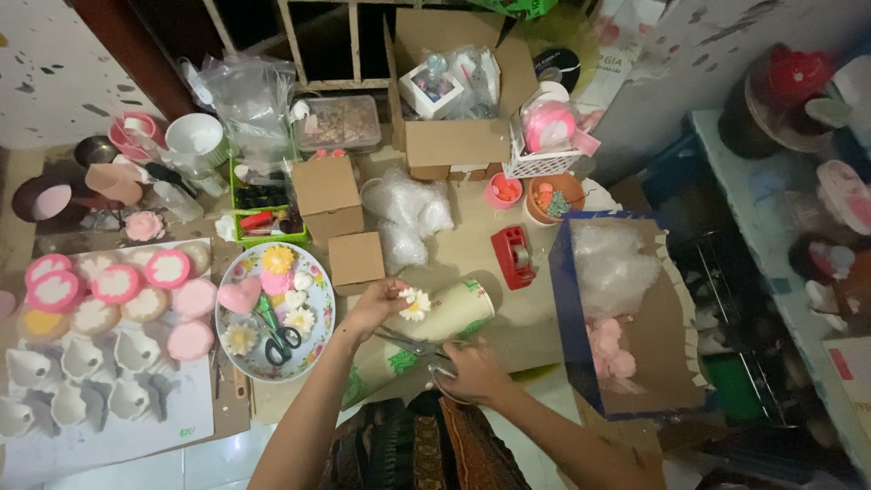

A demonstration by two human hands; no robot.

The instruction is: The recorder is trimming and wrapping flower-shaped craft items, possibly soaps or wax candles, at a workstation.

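My left hand (374, 307) pinches a small white daisy-shaped flower (415, 304) with a yellow centre, held over a cream paper cup (454, 313) lying on its side on the brown table. My right hand (472, 372) grips a pair of metal scissors (413, 345), whose blades point left under the flower. A second green-printed cup (374, 367) lies just below my left wrist.
A floral plate (319, 281) with flower and heart shapes and green-handled scissors (279, 336) sits at left, beside a sheet of pink round pieces and white moulds (100, 363). Small cardboard boxes (356, 259), bubble wrap, a red tape dispenser (513, 257) and a blue-sided box (567, 318) with padding surround my hands.
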